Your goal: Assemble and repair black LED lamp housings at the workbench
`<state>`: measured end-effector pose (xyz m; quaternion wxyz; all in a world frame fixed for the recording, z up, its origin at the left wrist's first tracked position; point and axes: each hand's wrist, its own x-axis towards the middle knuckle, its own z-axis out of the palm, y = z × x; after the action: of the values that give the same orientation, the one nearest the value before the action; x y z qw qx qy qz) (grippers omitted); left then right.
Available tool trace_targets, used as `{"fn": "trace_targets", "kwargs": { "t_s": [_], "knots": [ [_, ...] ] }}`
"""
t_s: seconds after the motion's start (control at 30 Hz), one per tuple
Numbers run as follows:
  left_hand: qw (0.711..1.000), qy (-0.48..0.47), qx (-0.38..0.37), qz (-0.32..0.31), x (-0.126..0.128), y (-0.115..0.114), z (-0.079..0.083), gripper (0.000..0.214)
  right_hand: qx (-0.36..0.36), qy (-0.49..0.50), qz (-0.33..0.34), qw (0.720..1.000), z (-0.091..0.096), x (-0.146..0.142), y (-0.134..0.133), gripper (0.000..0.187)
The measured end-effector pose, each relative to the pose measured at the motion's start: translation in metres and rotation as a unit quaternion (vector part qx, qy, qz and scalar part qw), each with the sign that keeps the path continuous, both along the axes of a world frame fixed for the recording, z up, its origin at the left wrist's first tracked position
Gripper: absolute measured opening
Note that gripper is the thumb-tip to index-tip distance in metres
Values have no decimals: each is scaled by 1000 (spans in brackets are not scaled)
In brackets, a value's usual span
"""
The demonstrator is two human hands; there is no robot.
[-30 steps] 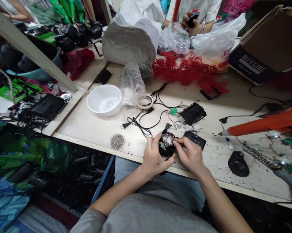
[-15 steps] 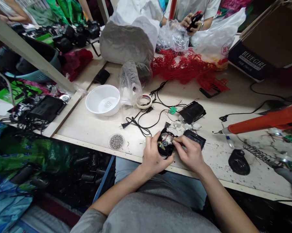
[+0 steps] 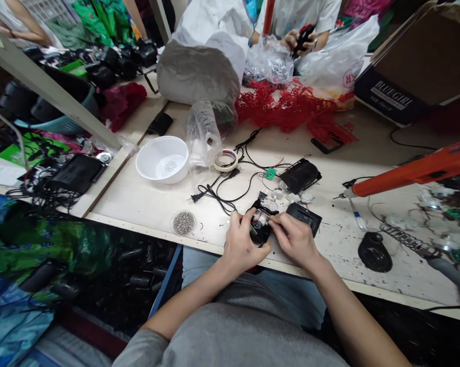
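My left hand is wrapped round a small black plastic housing near the bench's front edge, with coloured wires and a pale part showing inside. My right hand is closed at the housing's right side, thumb and forefinger pinched at a thin light piece too small to name. Just behind the housing lie white plastic parts and a green circuit board with thin wires. A black curved shell and a flat black part rest beyond and beside my right hand.
A white bowl, a dish of small screws, a tape roll and a black plug cord lie leftward. An orange electric screwdriver reaches in from the right. Opposite, a person's hands hold a black-and-red object.
The view has shifted slightly, moving the bench items a little in the picture. Both hands stay at the black housing, whose tilt looks slightly different. The right-hand pinch remains beside it.
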<state>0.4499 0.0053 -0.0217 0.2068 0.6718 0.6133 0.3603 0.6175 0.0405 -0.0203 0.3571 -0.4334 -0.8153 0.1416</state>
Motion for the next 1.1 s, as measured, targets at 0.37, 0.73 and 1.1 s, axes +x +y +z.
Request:
{"fn": "trace_targets", "kwargs": {
  "t_s": [0.37,0.73,1.1],
  "knots": [
    [999,-27,-34,12,-1,7,6,80,6,-15,-21,1000,1,-4,6,15],
    [995,-52,-81,11,-1,10,8,90,0,-16,-23,1000,9,-4,8,13],
    [989,-88,-121,19,-2,19,15,74,38,-35,-20,998,7,-8,11,13]
  ]
}}
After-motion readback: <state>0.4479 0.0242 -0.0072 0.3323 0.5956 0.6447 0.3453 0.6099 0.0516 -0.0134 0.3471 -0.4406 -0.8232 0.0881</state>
